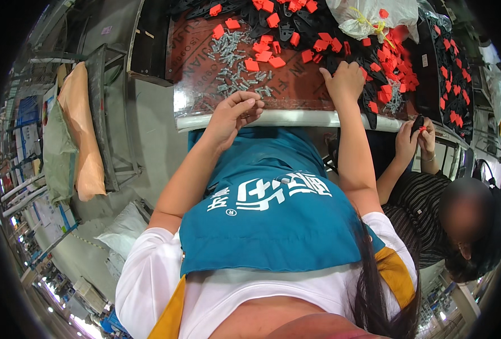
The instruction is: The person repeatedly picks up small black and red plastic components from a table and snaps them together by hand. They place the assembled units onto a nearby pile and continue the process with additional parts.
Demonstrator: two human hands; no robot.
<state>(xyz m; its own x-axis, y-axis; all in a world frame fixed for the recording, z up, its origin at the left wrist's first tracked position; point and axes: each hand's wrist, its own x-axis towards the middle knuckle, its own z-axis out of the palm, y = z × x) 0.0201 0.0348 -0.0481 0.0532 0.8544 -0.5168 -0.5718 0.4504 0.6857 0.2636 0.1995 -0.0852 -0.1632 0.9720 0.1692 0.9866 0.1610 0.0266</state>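
Screws (236,68), small and silvery, heaped on our table (295,93) at eleven o'clock: our left hand (232,116) pinches closed at the near rim, right hand (345,79) curled among red clips (262,56) at one o'clock, grip unclear; a screw could slip off the edge.

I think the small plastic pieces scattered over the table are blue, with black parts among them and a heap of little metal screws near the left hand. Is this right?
Not quite. The small plastic pieces are red, not blue, as the head view shows. The rest holds: black parts lie among them on the table, and the heap of little metal screws sits near the left hand.
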